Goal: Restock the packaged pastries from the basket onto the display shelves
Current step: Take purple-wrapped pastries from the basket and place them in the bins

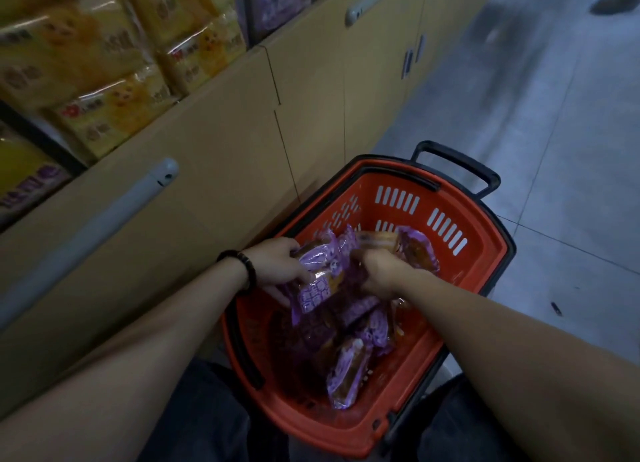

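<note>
I read grey tiled floor (554,150) across the right side. A beige cabinet (214,164) runs along the left with its doors closed and a grey bar handle (86,233) across the near face. Above the cabinet, yellow packs (114,108) are stacked at a tilt, and purple packs (277,4) sit further along at the top edge; print on both is too blurred to read. The red basket (485,243) stands on the floor just beside the cabinet, in front of the wearer's dark trouser legs (207,420), with its black grip (460,167) at the far end. The pastries (349,368), in purple wrappers, lie in a loose heap on the basket bottom, near to middle. Both hands are down inside the basket over that heap. On the left hand (277,264) the fingers (289,248) are curled round one pack (318,285), which is held tilted above the pile. The right hand (381,271) is clamped on a second pack (415,254) toward the far wall, and its fingertips are mostly hidden behind the back of the hand. The two held packs sit side by side; I cannot tell whether they touch. There is a dark bead bracelet (247,271) on the left wrist.
</note>
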`<state>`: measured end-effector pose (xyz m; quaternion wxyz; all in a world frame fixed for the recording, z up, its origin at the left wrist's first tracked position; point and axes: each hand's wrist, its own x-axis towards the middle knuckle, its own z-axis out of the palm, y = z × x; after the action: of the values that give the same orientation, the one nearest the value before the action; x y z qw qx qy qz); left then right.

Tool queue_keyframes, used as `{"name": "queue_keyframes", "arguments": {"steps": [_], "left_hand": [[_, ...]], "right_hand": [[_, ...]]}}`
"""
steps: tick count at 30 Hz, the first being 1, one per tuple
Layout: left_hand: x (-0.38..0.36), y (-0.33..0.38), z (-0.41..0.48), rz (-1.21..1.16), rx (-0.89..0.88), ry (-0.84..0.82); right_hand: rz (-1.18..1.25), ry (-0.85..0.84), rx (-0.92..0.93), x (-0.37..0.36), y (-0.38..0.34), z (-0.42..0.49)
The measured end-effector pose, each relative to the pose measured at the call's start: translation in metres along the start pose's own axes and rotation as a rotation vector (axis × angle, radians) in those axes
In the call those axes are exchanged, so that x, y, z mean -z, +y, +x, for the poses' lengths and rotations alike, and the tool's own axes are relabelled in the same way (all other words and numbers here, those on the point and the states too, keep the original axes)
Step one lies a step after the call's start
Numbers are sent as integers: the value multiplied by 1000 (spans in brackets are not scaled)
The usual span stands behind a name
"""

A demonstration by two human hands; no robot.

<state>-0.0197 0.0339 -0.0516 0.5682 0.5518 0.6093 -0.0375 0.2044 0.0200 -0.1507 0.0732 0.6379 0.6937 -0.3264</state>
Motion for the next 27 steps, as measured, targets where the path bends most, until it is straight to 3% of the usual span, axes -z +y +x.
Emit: {"name": "queue_keyframes", "arguments": {"steps": [3, 8, 11, 15, 17, 20, 23, 25, 27], "left_hand": [[17, 7, -9, -186, -23, 3], [34, 11, -17, -468, -123, 115], [24, 11, -14, -526, -109, 121], [14, 12, -10, -610, -141, 176], [11, 17, -9, -712, -181, 173], [8, 29, -10, -959, -237, 129], [9, 36, -18, -1062, -319, 31], [11, 36, -20, -1131, -342, 20], [11, 35, -18, -1176, -369, 35]], "right_hand": [[179, 119, -66, 24, 9, -6], [306, 158, -138, 81, 9, -31], [410, 441, -82, 103, 4, -44], [529, 875, 185, 115, -19, -62], [530, 979, 303, 109, -34, -66], [466, 947, 438, 92, -49, -69], [416, 733, 530, 85, -54, -72], [522, 612, 551, 87, -58, -76], [671, 633, 514, 90, -60, -74]]}}
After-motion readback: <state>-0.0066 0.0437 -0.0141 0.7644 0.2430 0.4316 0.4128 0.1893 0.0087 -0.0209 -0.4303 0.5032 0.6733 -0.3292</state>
